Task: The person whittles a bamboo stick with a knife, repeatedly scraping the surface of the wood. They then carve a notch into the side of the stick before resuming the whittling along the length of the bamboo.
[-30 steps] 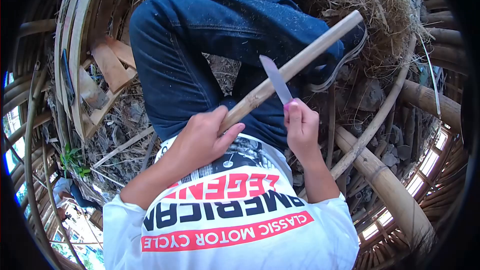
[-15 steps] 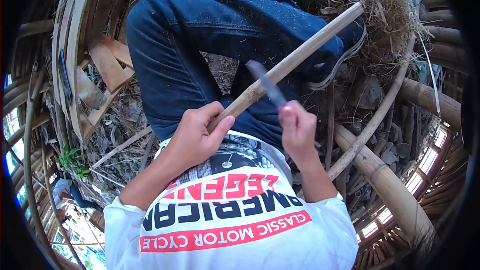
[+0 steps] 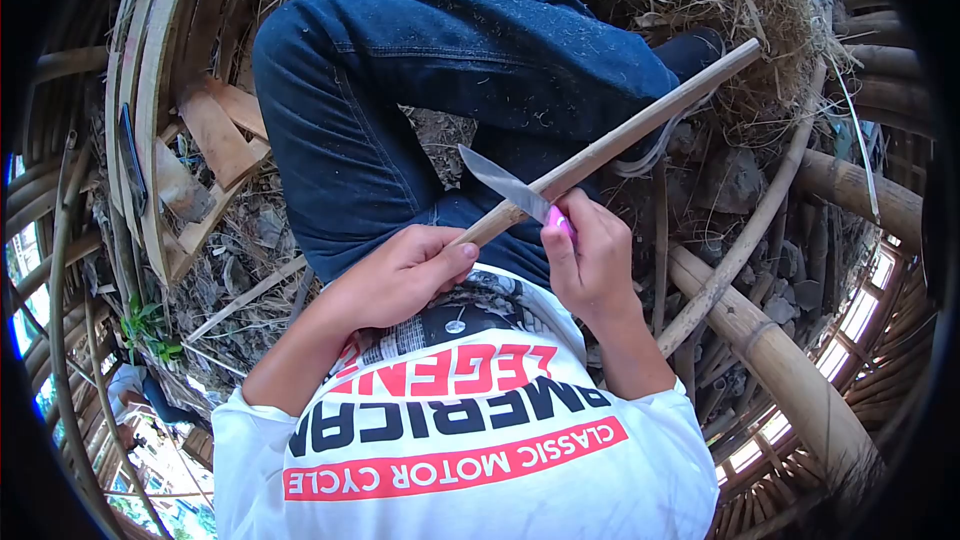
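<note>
My left hand point(image 3: 415, 270) is closed around the near end of a pale wooden stick point(image 3: 640, 130), which slants up to the right across my bent leg. My right hand point(image 3: 592, 255) grips the pink handle of a knife point(image 3: 500, 178). The knife's blade lies across the stick, a short way ahead of my left hand, with its tip pointing up to the left. A rougher patch shows on the stick beside the blade. Most of the knife handle is hidden by my fingers.
Curved wooden strips point(image 3: 160, 80) and a dark phone-like object point(image 3: 132, 155) are at the left, beside wood offcuts point(image 3: 220, 135). Dry straw point(image 3: 740, 0) is heaped at the upper right. A thick bamboo pole point(image 3: 780, 370) and a thin branch point(image 3: 760, 220) lie to the right.
My right hand has drawn the knife back along the stick toward my left hand. The far end of the stick has swung down and to the right.
</note>
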### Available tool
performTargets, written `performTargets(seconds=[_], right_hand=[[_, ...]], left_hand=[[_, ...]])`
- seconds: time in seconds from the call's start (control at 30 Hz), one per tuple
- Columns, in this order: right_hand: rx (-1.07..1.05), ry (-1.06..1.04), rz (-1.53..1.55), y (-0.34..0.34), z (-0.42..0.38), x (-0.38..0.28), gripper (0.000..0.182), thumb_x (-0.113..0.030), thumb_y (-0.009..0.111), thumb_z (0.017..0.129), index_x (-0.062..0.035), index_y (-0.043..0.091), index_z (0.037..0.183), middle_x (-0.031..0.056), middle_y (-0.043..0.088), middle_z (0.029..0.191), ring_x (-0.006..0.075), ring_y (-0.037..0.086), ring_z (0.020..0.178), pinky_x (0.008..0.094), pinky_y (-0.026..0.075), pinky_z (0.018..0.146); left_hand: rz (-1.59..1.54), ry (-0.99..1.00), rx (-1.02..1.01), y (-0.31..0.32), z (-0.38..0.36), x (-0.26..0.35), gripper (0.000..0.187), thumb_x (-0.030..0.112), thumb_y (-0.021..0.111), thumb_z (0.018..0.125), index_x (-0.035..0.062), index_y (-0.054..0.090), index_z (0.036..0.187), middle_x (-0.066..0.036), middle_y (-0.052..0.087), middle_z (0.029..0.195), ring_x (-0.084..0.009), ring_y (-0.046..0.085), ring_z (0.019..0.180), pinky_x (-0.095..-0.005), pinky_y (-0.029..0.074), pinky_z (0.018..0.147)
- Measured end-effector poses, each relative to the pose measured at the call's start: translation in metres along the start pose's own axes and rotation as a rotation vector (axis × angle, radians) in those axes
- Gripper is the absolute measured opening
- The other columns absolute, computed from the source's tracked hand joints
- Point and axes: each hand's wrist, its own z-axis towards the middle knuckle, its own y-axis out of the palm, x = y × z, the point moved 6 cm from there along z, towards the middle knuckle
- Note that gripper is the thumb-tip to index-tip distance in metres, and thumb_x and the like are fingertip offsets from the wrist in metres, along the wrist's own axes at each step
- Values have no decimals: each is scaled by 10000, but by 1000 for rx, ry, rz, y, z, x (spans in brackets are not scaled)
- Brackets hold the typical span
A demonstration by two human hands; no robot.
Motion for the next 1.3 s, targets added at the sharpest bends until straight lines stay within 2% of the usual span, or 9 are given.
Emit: performTargets(seconds=[0.07,0.13,0.27,0.33,0.67,1.0,1.17,1.23,1.3], right_hand=[[-24,40,-122,0,2,-5,363,-385,592,928,-40,579,818,104,570,604,281,600,539,348,448,483],[-35,49,-165,-2,1,-8,366,-388,595,928,-48,577,792,100,567,597,271,589,511,337,439,462],[-66,51,-299,-3,0,-11,382,-390,600,927,-65,565,731,91,558,580,246,571,458,316,422,417],[-31,39,-326,-9,1,-5,392,-394,596,929,-63,557,724,92,552,574,249,573,463,320,422,420],[104,78,-357,-35,9,21,402,-390,563,951,-62,547,720,113,524,559,296,556,473,368,409,436],[-54,17,-285,-8,6,4,433,-419,564,945,-48,545,721,105,560,561,255,594,468,325,427,418],[71,25,-392,-25,8,24,438,-407,545,956,-60,514,690,130,555,560,314,586,484,385,434,431],[91,167,-426,-45,13,54,435,-389,530,966,-58,504,684,145,544,559,349,578,508,422,433,454],[123,145,-417,-50,16,62,437,-380,519,973,-51,507,687,154,534,554,362,574,524,435,427,469]], left_hand=[[41,-1,21,3,-1,1,357,297,471,1004,1,570,833,19,447,615,-77,391,577,-281,341,545],[251,109,174,2,-5,15,348,269,464,1007,-23,560,845,-64,507,606,-150,453,556,-333,375,556],[356,164,215,3,-8,18,320,248,476,1001,-54,561,940,-64,522,629,-143,470,573,-330,383,555],[400,151,234,4,-9,17,293,231,478,999,-42,561,933,-118,505,608,-175,465,553,-342,383,554],[441,131,255,3,-12,15,273,214,476,1000,-27,536,886,-122,488,591,-195,433,526,-343,373,545],[476,151,274,3,-8,17,247,204,513,980,-33,561,925,-142,525,601,-213,490,521,-343,387,541],[490,143,265,4,-10,18,250,200,513,980,-35,558,907,-160,523,593,-232,499,511,-350,391,536],[504,104,256,3,-12,11,259,203,511,982,-36,552,891,-151,511,586,-219,492,515,-344,393,539],[511,125,270,3,-11,13,276,212,507,988,-33,562,873,-160,530,584,-243,507,499,-358,394,526]])
